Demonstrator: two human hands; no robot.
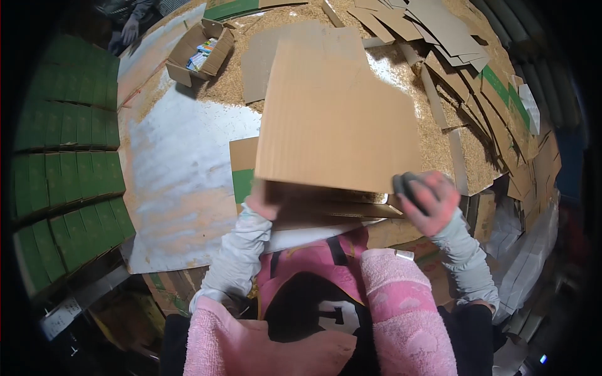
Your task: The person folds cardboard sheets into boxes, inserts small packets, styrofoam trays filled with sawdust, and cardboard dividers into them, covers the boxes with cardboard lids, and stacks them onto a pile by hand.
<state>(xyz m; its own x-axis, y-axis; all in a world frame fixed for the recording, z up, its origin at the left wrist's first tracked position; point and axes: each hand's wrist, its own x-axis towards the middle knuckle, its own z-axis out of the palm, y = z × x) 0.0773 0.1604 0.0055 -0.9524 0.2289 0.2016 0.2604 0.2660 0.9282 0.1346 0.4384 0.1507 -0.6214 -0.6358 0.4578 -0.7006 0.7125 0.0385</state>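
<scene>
A large brown cardboard box [338, 119] stands tilted in front of me, its open edge facing my body. At its near left corner my left hand [263, 205] grips the cardboard, the fingers mostly hidden by the box. My right hand [436, 203], a little blurred, is beside the near right corner. Its fingers are curled around a dark grey, rounded object [411, 191] whose kind I cannot make out. Under the box's left side lies a piece of cardboard with a green band [243, 182].
The table [182, 169] is strewn with brown crumbs. A small open carton [216, 59] with colourful packets stands far left. Flat cardboard pieces [445, 37] pile up at the far right. Green boxes [69, 169] are stacked left. Another person's hand [130, 30] shows at the upper left.
</scene>
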